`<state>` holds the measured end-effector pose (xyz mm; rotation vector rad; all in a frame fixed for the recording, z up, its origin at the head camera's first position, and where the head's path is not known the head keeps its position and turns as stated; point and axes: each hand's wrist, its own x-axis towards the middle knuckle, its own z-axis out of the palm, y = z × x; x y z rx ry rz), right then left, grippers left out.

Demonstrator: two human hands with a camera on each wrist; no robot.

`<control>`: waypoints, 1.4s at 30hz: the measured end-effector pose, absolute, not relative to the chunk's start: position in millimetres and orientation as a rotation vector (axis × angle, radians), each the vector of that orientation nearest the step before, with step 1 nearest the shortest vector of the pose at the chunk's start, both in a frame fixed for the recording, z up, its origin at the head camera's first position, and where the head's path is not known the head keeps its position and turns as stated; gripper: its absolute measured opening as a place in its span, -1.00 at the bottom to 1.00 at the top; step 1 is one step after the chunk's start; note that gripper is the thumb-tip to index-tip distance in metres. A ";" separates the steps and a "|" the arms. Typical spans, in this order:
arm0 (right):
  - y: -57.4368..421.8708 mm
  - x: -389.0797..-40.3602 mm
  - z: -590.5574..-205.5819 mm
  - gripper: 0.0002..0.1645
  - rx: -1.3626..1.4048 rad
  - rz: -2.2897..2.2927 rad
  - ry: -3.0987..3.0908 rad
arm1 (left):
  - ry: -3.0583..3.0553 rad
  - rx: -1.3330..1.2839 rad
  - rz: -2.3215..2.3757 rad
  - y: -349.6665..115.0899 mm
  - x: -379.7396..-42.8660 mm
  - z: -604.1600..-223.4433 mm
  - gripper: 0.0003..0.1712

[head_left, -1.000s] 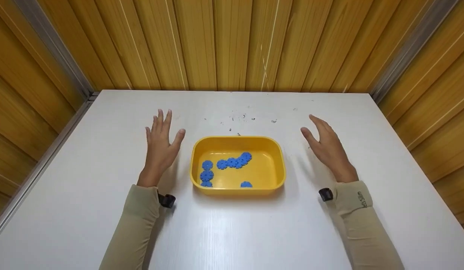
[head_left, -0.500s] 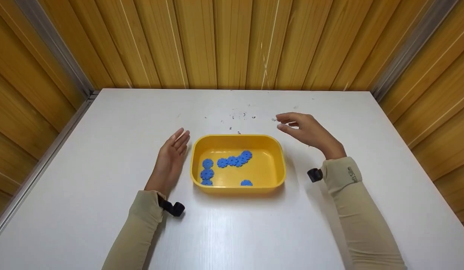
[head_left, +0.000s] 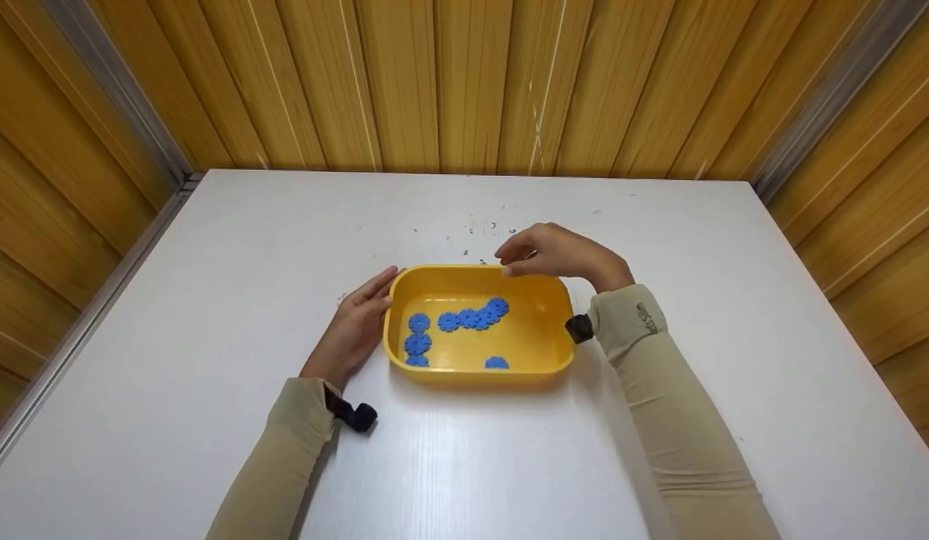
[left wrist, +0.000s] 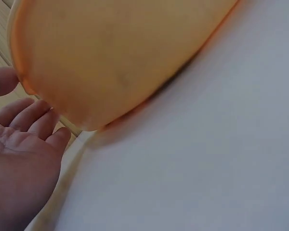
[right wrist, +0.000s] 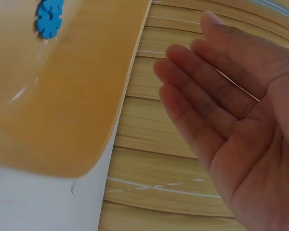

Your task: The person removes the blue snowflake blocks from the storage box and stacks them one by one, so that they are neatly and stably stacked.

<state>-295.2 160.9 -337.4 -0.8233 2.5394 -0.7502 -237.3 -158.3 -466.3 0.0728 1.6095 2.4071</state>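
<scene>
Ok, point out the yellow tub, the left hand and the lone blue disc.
Yellow tub [head_left: 458, 351], head view: bare floor inside.
Left hand [head_left: 352, 328], head view: middle of the hand.
Lone blue disc [head_left: 497, 362], head view: the part showing above the tub's near rim.

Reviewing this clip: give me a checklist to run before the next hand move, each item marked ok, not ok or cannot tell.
1. Yellow rounded-rectangular plastic tray upright on the smooth white table: ok.
2. Visible blue notched plastic discs inside the tray: ok.
3. Bare left hand at the tray's left end: ok.
4. Left hand's hold firm: cannot tell.
5. Bare right hand gripping the tray: not ok; right wrist view shows a gap.
</scene>
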 end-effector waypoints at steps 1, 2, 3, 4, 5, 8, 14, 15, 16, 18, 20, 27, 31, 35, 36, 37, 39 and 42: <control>156.6 -296.0 -338.1 -0.54 -0.819 -0.730 2.528 | 1.606 0.070 2.405 -158.0 -237.0 -465.9 -0.33; 152.4 -296.7 -339.0 -0.54 -0.812 -0.715 2.514 | 1.597 0.066 2.409 -157.9 -236.6 -465.6 -0.33; 148.2 -297.3 -340.2 -0.55 -0.806 -0.698 2.502 | 1.584 0.064 2.417 -157.8 -236.1 -465.4 -0.33; 144.1 -298.0 -341.8 -0.56 -0.803 -0.685 2.491 | 1.573 0.063 2.427 -157.8 -235.5 -465.1 -0.34; 140.2 -298.4 -343.5 -0.56 -0.797 -0.673 2.482 | 1.564 0.060 2.437 -157.8 -234.7 -464.9 -0.34; 129.4 -299.1 -349.8 -0.60 -0.789 -0.657 2.449 | 1.540 0.054 2.462 -158.1 -232.4 -464.4 -0.34; 115.1 -298.1 -361.8 -0.60 -0.755 -0.622 2.426 | 1.487 0.062 2.497 -158.6 -231.8 -463.8 -0.33; 113.7 -297.9 -363.2 -0.60 -0.748 -0.617 2.429 | 1.481 0.060 2.500 -158.2 -232.0 -463.4 -0.33; 112.5 -297.5 -364.3 -0.59 -0.745 -0.608 2.432 | 1.474 0.055 2.504 -157.8 -232.1 -463.1 -0.33; 110.3 -296.8 -366.2 -0.58 -0.746 -0.583 2.434 | 1.474 0.043 2.507 -156.6 -232.6 -461.8 -0.33; 108.5 -296.4 -368.2 -0.59 -0.753 -0.546 2.433 | 1.486 0.034 2.502 -155.6 -233.3 -460.6 -0.33; 102.3 -290.5 -379.4 -0.63 -0.765 -0.470 2.447 | 1.615 0.053 2.419 -151.7 -232.3 -459.2 -0.34; 94.3 -282.0 -384.0 -0.68 -0.703 -0.454 2.485 | 1.617 0.024 2.413 -152.3 -229.8 -461.3 -0.35; 87.3 -273.8 -385.3 -0.71 -0.711 -0.372 2.546 | 1.599 0.007 2.419 -153.0 -229.2 -462.3 -0.35; 86.6 -272.5 -385.6 -0.72 -0.725 -0.348 2.558 | 1.596 0.007 2.420 -152.6 -229.5 -462.5 -0.36; 86.5 -271.5 -385.6 -0.71 -0.727 -0.333 2.565 | 1.592 0.011 2.420 -152.2 -229.6 -462.5 -0.35; 86.9 -270.3 -385.3 -0.72 -0.725 -0.334 2.571 | 1.578 0.021 2.421 -151.2 -230.3 -462.6 -0.35; 89.4 -269.7 -385.3 -0.73 -0.721 -0.363 2.574 | 1.567 0.028 2.420 -150.1 -231.8 -462.3 -0.36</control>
